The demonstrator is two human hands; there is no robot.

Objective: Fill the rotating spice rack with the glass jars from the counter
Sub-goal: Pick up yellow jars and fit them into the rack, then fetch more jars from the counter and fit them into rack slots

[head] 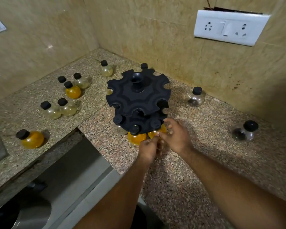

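Yellow jar [156, 132] in rack [137, 95], fingers [169, 128] touching

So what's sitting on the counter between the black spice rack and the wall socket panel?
In the head view, one clear glass jar with a black cap stands on the counter between the spice rack and the socket panel; otherwise bare granite and wall tile.

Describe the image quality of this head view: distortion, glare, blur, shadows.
Head view: wide-angle bending bows the socket plate and the wall lines; a small glare spot sits on the left wall tile; the right hand is slightly smeared at its fingers; jars such as the orange one cast only soft shadows.
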